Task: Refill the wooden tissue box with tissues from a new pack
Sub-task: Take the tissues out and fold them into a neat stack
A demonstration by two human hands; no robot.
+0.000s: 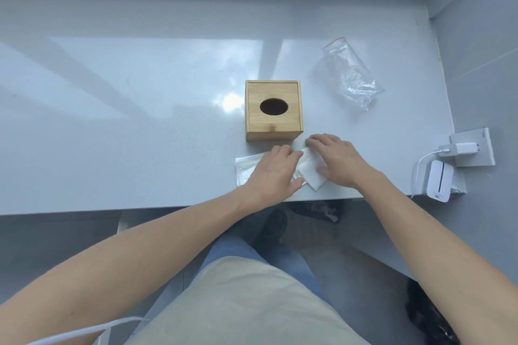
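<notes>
A square wooden tissue box [273, 109] with a dark oval hole in its lid stands on the white counter [112, 120]. Just in front of it lies a stack of white tissues [309, 173], near the counter's front edge. My left hand [273, 172] rests flat on the stack's left part. My right hand [335, 161] presses on its right part, with a folded tissue corner showing between the two hands. A crumpled clear plastic pack [349, 75] with a red seal strip lies to the right behind the box; it looks flat and see-through.
At the counter's right end a white charger [459, 148] is plugged into a wall socket, with a cable running to a small white device [438, 180]. A wall closes the right side. My legs and the dark floor are below the counter edge.
</notes>
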